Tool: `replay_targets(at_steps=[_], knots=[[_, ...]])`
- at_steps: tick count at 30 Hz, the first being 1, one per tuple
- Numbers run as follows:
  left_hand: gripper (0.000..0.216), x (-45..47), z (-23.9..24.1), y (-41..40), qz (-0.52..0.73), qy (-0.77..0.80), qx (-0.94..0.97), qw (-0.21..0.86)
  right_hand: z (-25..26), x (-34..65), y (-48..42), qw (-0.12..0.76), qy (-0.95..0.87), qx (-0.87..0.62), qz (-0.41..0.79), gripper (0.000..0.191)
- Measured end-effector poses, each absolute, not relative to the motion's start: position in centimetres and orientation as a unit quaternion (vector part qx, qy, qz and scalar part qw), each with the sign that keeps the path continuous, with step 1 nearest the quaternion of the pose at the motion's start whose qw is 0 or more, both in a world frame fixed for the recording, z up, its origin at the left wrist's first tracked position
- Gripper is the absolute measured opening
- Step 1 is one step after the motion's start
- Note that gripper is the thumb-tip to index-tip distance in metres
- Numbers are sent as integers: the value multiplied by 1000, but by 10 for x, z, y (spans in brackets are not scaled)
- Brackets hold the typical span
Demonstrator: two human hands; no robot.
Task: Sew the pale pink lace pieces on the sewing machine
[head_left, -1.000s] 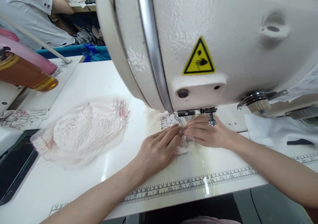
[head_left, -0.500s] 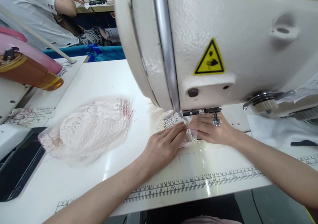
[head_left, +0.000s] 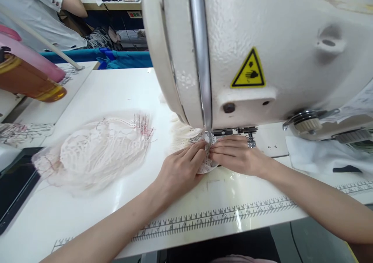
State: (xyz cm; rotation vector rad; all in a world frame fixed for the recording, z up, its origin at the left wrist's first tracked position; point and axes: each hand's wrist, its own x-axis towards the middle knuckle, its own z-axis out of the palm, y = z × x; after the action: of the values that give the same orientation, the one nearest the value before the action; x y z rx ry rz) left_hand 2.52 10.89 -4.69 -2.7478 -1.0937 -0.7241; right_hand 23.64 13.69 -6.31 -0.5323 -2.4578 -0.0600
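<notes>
A white sewing machine [head_left: 262,41] fills the upper right, with a yellow hand-warning sticker [head_left: 248,69] on its head. Under its presser foot [head_left: 230,132] lies a small piece of white lace [head_left: 186,136]. My left hand [head_left: 179,169] presses on the lace from the left with fingers held together. My right hand [head_left: 237,154] pins the lace from the right, its fingertips meeting those of the left just in front of the needle. The machine head hides the needle itself.
A heap of sewn lace pieces [head_left: 99,150] lies on the white table [head_left: 116,96] to the left. A ruler strip [head_left: 221,216] runs along the front edge. An amber bottle [head_left: 27,80] and dark tray [head_left: 13,189] are far left. Another person's sleeve [head_left: 35,10] is behind.
The view has shifted slightly; both hands have slid a little left and toward the needle with the lace. The person behind has moved an arm.
</notes>
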Motion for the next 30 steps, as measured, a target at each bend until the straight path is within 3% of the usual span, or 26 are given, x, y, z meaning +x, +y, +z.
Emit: replay_targets(at_steps=[30], knots=[[34,28,-51,115,-206,-387,-896,70,-72,244,140,269,-912,-310,14,21]])
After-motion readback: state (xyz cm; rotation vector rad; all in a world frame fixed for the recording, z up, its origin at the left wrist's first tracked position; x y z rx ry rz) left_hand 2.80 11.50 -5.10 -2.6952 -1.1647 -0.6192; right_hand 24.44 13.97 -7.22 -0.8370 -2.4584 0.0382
